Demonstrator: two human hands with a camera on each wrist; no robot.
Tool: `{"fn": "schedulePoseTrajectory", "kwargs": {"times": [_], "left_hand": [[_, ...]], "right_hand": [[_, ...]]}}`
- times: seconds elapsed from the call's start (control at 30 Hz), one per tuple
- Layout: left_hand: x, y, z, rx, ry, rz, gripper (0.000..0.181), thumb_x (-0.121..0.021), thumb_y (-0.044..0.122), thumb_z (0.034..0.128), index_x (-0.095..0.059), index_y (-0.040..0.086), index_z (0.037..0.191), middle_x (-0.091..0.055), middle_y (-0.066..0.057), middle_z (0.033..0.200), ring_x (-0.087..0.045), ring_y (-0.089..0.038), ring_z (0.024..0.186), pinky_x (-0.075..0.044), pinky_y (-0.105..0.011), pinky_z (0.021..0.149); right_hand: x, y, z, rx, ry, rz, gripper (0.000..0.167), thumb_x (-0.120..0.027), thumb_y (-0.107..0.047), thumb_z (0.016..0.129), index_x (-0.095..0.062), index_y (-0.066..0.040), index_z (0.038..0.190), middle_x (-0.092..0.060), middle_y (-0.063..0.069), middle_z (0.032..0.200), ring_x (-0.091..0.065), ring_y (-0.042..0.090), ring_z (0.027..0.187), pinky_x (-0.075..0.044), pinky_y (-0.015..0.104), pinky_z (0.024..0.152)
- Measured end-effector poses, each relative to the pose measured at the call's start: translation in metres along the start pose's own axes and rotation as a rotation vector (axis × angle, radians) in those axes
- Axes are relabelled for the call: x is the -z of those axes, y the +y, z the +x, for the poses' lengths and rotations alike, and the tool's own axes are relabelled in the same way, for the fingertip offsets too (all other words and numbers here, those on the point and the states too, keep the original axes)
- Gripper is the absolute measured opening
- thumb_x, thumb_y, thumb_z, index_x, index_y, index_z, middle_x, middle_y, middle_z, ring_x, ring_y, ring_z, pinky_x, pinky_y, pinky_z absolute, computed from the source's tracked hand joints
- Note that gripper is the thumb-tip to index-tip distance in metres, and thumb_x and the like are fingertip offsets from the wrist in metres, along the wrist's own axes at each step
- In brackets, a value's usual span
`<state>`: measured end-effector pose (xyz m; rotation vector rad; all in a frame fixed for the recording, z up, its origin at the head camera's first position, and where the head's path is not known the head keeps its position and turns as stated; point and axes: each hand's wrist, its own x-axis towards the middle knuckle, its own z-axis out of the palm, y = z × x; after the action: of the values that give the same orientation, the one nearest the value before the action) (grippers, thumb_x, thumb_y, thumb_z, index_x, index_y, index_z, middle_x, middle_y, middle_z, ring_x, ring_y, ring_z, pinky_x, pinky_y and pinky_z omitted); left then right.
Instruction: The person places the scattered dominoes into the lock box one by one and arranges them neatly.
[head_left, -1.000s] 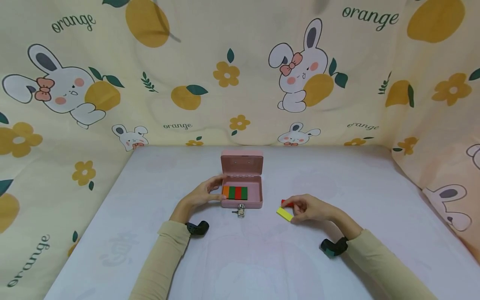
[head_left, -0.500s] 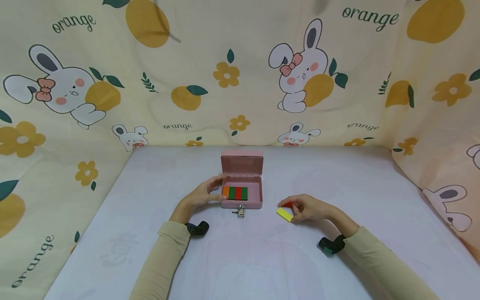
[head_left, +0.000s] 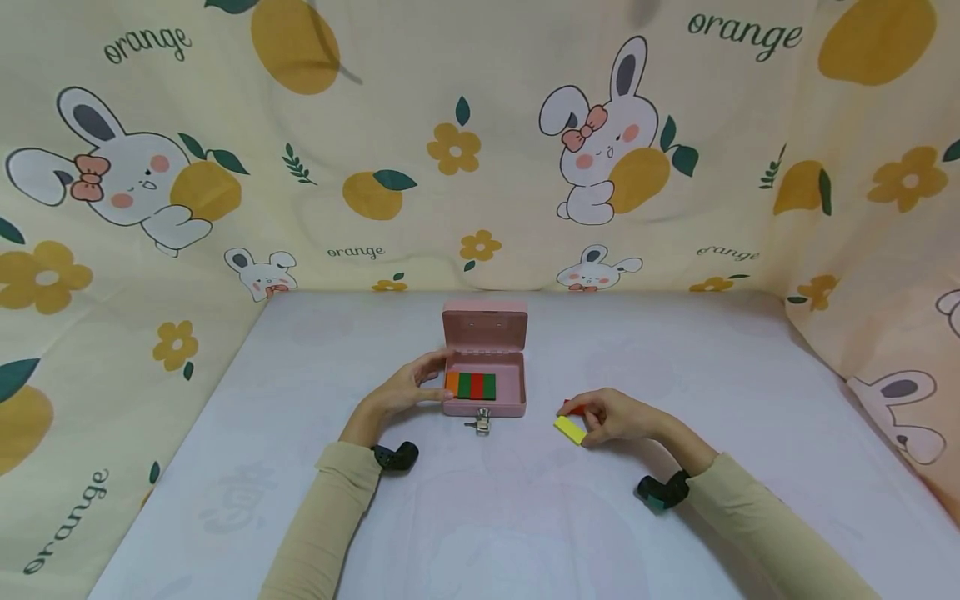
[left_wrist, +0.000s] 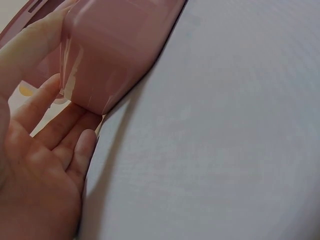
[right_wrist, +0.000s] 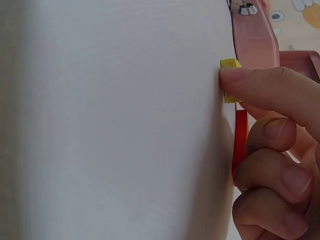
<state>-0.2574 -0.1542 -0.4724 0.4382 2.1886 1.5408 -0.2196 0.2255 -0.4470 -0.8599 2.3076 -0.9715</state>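
A pink metal cash box [head_left: 512,411] stands with its lid [head_left: 485,330] up at the back middle of the table. Orange, green and red blocks [head_left: 476,387] lie side by side in its left part. My left hand [head_left: 405,387] holds the box's left side, thumb at the front rim and fingers farther back; the left wrist view shows the fingers against the pink wall [left_wrist: 107,60]. To the right of the box, my right hand [head_left: 618,417] pinches a yellow block [head_left: 570,429] between thumb and forefinger. Partly hidden behind that hand lies a red block [right_wrist: 240,140].
A small lock with a key [head_left: 482,422] hangs at the box's front. White cloth [head_left: 480,525] covers the table. A printed curtain [head_left: 495,200] rises behind and along the sides. Black wrist cameras [head_left: 663,492] are strapped to both wrists.
My right wrist has shifted slightly left, and the forefinger reaches a little farther left over the red block. The left hand and the box stay put.
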Motion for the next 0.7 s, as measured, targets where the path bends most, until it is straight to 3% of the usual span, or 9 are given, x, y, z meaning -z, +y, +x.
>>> {"fn": "schedulePoseTrajectory", "kwargs": {"times": [0.07, 0.27, 0.33, 0.7], "left_hand": [[-0.0001, 0.0000, 0.0000, 0.006, 0.003, -0.001, 0.074, -0.072, 0.015, 0.0858, -0.034, 0.018, 0.149, -0.023, -0.005, 0.163, -0.022, -0.033, 0.150, -0.019, -0.052, 0.125], [0.0001, -0.0003, 0.0000, 0.031, 0.007, 0.003, 0.075, -0.072, 0.018, 0.0860, -0.033, 0.019, 0.150, -0.022, -0.005, 0.163, -0.023, -0.035, 0.149, -0.019, -0.055, 0.124], [0.0001, -0.0004, 0.0002, 0.034, 0.007, 0.003, 0.075, -0.072, 0.018, 0.0862, -0.033, 0.020, 0.150, -0.022, -0.005, 0.163, -0.023, -0.035, 0.149, -0.019, -0.055, 0.124], [-0.0002, -0.0006, -0.0002, 0.016, 0.004, 0.002, 0.073, -0.071, 0.016, 0.0871, -0.033, 0.019, 0.150, -0.024, -0.006, 0.162, -0.023, -0.035, 0.149, -0.018, -0.056, 0.124]], "right_hand": [[-0.0003, -0.0001, 0.0002, -0.005, 0.008, 0.000, 0.044, -0.074, -0.008, 0.079, -0.062, -0.001, 0.120, -0.042, -0.005, 0.060, -0.041, -0.001, 0.064, -0.041, 0.011, 0.084], [-0.0003, -0.0012, 0.0007, -0.028, 0.020, 0.061, 0.045, -0.076, -0.008, 0.078, -0.061, 0.002, 0.119, -0.043, -0.003, 0.061, -0.039, 0.000, 0.060, -0.036, 0.018, 0.063], [-0.0002, -0.0022, 0.0002, -0.037, 0.025, 0.071, 0.045, -0.076, -0.008, 0.078, -0.061, 0.002, 0.119, -0.042, -0.004, 0.062, -0.039, 0.001, 0.060, -0.035, 0.019, 0.061], [-0.0008, -0.0028, 0.0005, -0.069, 0.097, 0.074, 0.045, -0.077, -0.013, 0.079, -0.062, -0.003, 0.120, -0.041, -0.005, 0.063, -0.046, 0.004, 0.069, -0.038, 0.020, 0.072]]}}
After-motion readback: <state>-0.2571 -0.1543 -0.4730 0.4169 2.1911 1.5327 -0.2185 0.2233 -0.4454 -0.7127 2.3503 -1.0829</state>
